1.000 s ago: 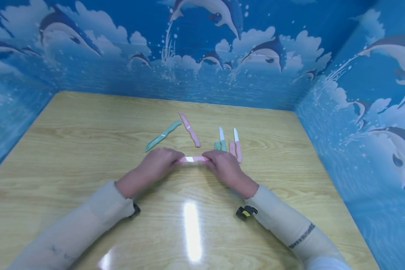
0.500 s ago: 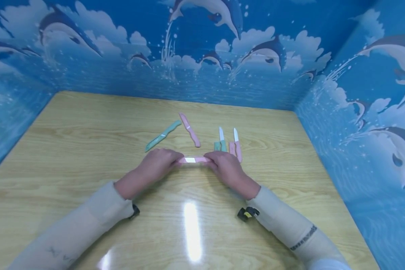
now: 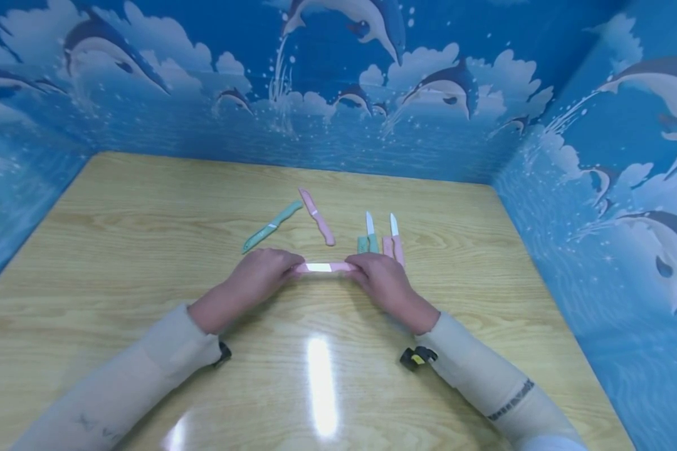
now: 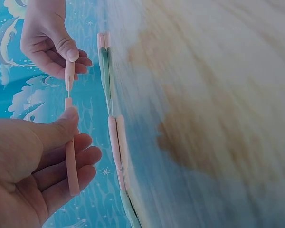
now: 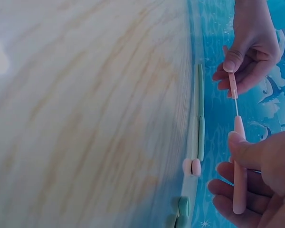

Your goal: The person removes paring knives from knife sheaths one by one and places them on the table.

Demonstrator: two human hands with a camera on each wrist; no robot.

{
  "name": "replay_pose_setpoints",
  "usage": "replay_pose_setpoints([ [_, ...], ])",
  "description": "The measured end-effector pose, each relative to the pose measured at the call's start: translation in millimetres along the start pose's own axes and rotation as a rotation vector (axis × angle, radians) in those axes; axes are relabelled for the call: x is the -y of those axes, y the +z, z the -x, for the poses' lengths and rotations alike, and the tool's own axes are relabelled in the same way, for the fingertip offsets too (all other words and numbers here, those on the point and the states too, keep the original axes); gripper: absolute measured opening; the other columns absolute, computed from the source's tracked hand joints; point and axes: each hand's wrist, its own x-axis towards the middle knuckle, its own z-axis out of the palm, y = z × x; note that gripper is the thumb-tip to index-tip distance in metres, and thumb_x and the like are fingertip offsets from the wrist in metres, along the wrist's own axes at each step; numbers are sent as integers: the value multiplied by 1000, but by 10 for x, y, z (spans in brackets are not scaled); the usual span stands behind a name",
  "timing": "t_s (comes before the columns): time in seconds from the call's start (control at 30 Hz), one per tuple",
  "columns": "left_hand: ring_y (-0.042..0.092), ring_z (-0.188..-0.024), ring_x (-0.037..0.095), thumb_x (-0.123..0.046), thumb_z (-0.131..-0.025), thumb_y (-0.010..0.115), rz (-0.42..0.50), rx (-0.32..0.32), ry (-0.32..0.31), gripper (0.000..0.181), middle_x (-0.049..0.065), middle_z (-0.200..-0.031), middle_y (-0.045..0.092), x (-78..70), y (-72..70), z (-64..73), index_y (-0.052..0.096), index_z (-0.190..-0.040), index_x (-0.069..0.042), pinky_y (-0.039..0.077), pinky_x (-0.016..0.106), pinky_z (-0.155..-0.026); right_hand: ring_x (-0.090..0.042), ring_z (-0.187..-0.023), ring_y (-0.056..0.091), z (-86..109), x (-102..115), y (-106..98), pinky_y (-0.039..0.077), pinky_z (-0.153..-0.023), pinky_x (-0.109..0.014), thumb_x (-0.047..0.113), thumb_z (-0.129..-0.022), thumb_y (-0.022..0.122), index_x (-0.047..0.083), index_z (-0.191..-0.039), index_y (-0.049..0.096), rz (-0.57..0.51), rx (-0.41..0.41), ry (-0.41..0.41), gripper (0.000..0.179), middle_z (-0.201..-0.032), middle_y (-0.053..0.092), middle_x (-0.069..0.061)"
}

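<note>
Between my hands, a pink paring knife (image 5: 239, 183) lies level, part of its pale blade bare in the head view. My left hand (image 3: 264, 270) pinches the pink sheath (image 4: 72, 166) between thumb and fingers; the blade's tip end is hidden inside it. My right hand (image 3: 382, 277) grips the knife's handle, thumb on one side. Both wrist views show the two hands facing each other, with a thin strip of blade between sheath and handle. The knife is held up off the wooden table (image 3: 248, 388).
Behind the hands lie a sheathed green knife (image 3: 272, 228) and a sheathed pink knife (image 3: 317, 217). To the right lie a bare-bladed green knife (image 3: 371, 232) and a bare-bladed pink knife (image 3: 397, 238), each beside a sheath. A dolphin-print wall (image 3: 316, 144) borders the table.
The hands have drawn slightly apart, the right one moving right and the left one a little left. More of the blade shows between sheath and handle.
</note>
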Motion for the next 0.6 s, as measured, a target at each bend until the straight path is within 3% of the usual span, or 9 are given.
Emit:
replay_pose_setpoints([
  [0.6, 71, -86, 22, -14, -86, 74, -3, 18, -12, 17, 7, -95, 74, 12, 7, 17, 73, -103, -9, 57, 36, -77, -20, -92, 69, 44, -37, -27, 55, -84, -36, 19, -86, 74, 8, -105, 72, 10, 11, 32, 22, -100, 73, -6],
])
